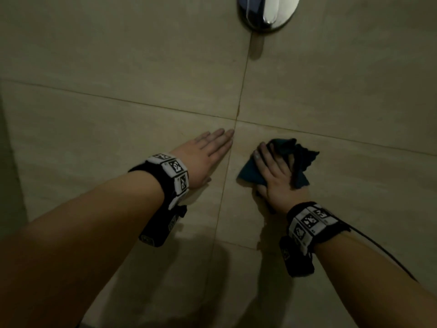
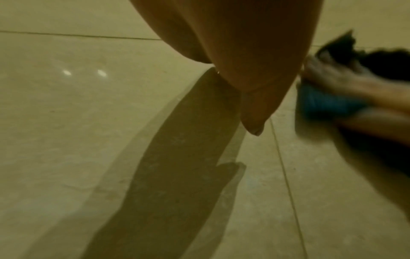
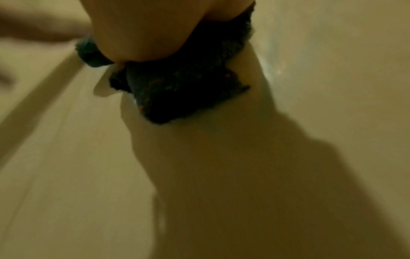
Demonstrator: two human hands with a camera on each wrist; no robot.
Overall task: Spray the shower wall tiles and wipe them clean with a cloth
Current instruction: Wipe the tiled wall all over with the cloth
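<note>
Large beige wall tiles (image 1: 118,138) with thin grout lines fill the head view. My left hand (image 1: 210,147) lies flat against the tile, fingers straight and together, its tips beside the vertical grout line; from the left wrist view the same left hand (image 2: 244,61) casts a long shadow. To its right, my right hand (image 1: 272,171) grips a crumpled dark blue cloth (image 1: 300,157) and holds it against the wall. In the right wrist view the cloth (image 3: 182,87) bunches out below the right hand (image 3: 144,29). No spray bottle is in view.
A round chrome shower fitting (image 1: 267,13) is mounted on the wall at the top, above the vertical grout line. Tile stretches out on all sides of both hands. A darker strip (image 1: 9,162) runs down the far left edge.
</note>
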